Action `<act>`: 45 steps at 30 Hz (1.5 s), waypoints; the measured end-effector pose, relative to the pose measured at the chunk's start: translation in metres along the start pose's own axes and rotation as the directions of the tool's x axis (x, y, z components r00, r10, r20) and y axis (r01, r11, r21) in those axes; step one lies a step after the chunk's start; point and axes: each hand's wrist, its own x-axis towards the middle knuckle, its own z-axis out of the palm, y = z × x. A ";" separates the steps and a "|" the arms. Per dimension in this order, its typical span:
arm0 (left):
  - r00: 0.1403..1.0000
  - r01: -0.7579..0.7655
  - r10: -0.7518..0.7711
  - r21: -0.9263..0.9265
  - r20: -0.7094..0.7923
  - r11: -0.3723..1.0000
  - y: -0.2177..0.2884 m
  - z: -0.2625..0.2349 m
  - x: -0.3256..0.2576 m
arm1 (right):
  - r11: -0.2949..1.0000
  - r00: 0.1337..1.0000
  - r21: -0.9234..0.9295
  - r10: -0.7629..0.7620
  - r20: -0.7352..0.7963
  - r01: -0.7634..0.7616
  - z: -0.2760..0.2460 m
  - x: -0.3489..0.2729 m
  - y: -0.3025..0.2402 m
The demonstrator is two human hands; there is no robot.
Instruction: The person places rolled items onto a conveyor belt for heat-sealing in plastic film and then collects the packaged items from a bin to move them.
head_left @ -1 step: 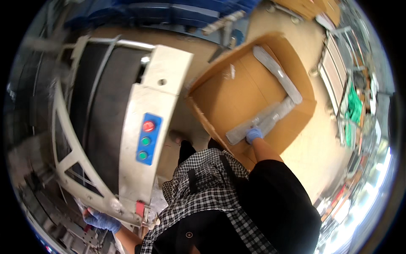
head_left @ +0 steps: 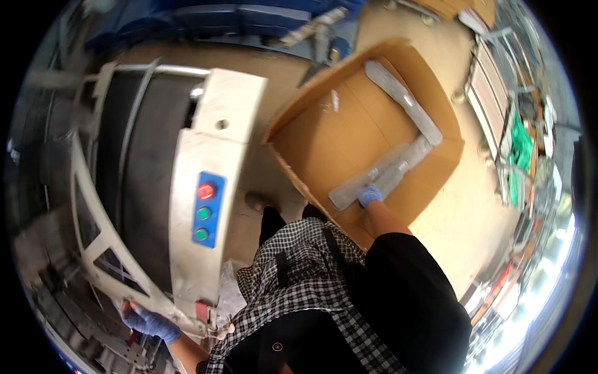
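My right hand (head_left: 371, 195), in a blue glove, reaches into a large open cardboard box (head_left: 324, 140). It is closed on a long grey bundle in clear plastic (head_left: 395, 171) that lies along the box's near side. A second grey wrapped bundle (head_left: 405, 100) lies along the right wall, its near end meeting the first. My left hand (head_left: 149, 324), gloved in blue with fingertips bare, is at the lower left beside the pale metal frame (head_left: 115, 240) of a machine. Its fingers are curled closed; what they hold is hidden.
The machine has a dark belt (head_left: 152, 168) and a blue panel (head_left: 208, 209) with one red and two green buttons. Clear plastic (head_left: 230, 293) hangs by its near end. A slatted cart (head_left: 489, 93) stands at the right. Blue covered stacks (head_left: 218, 22) line the back.
The whole view has shifted slightly, so the machine and box sit a little further left. Both hands keep their places against the machine and the bundle.
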 end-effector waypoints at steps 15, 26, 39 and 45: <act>-0.260 0.076 0.130 -0.114 0.957 0.991 0.138 0.208 -0.223 | 0.158 0.491 0.691 0.811 0.317 -0.706 0.082 0.136 0.084; -0.338 0.101 0.124 -0.095 0.933 0.990 0.189 0.223 -0.233 | -0.472 0.911 0.881 0.350 0.219 -0.031 0.075 0.025 0.077; -0.333 0.896 0.796 -0.095 0.506 0.435 0.338 0.237 -0.156 | 0.040 0.799 0.977 -0.584 -0.146 0.209 -0.215 -0.296 -0.033; 0.110 0.863 0.695 -0.415 0.710 0.287 0.303 0.204 -0.061 | 0.465 0.515 0.268 -0.558 -0.651 0.843 -0.370 -0.293 -0.204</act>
